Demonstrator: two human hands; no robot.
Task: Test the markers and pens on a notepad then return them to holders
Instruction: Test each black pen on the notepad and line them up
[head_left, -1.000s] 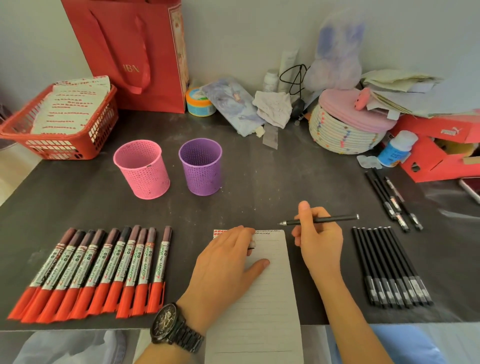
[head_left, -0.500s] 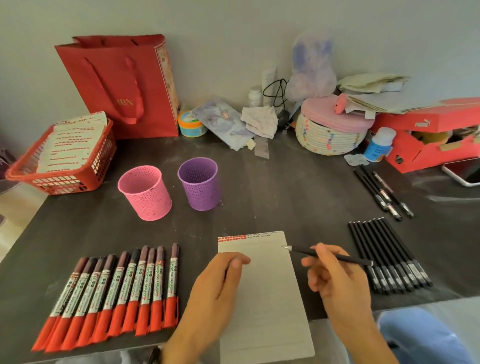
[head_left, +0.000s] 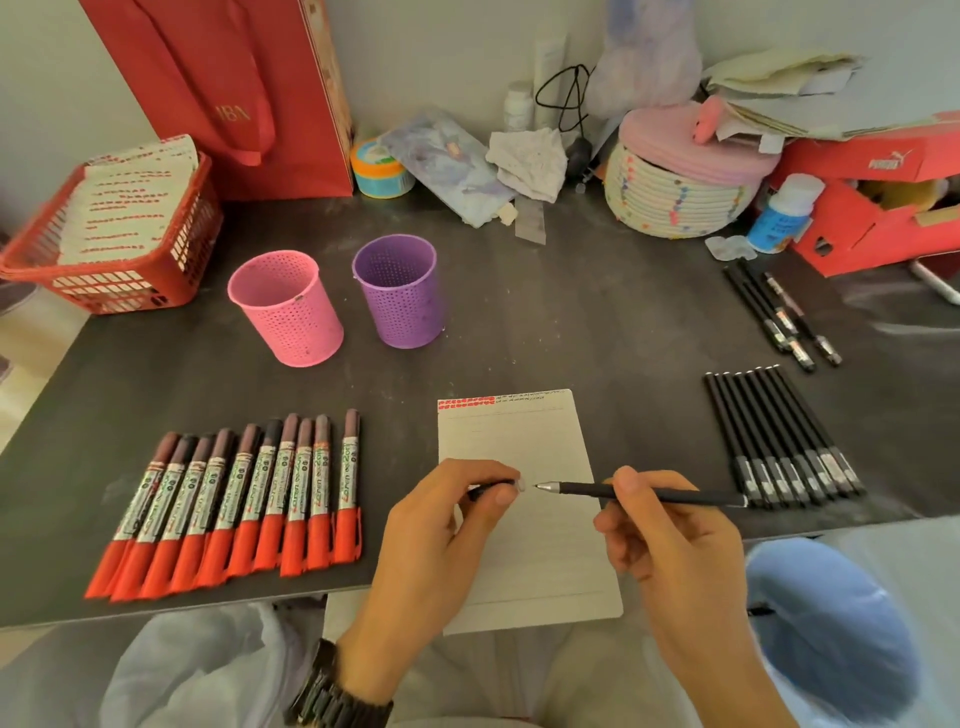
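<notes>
Your left hand (head_left: 441, 525) pinches a small black pen cap (head_left: 493, 486) with a pale end between thumb and fingertips. Your right hand (head_left: 670, 540) grips a slim black pen (head_left: 649, 494) held nearly level. Its metal tip points left at the cap, just short of touching it. Both hands hover over the middle of the notepad (head_left: 514, 436), close together but apart.

The notepad is lined grey-white paper, and its near end hangs over the table (head_left: 571, 322) edge. Red marks and dark scribbles run along its top line, too small to read.

Left of the notepad lies a row of markers (head_left: 239, 493) with red caps toward you and dark ends away. Their white label print is too blurred to read. Right of the notepad lies a tidy row of black pens (head_left: 779, 431), with a few more pens (head_left: 779, 317) farther back. A pink holder (head_left: 285, 306) and a purple holder (head_left: 400, 291) stand upright side by side beyond the notepad.

At the back, a red bag (head_left: 218, 93) carries gold lettering that looks like "IBN". A red shoebox (head_left: 878, 166) at the right shows "PUMA".

Half a second ago your left hand lay on the notepad and the pen tip sat near the pad's top right corner. Now the tip is over the middle, facing the cap.
</notes>
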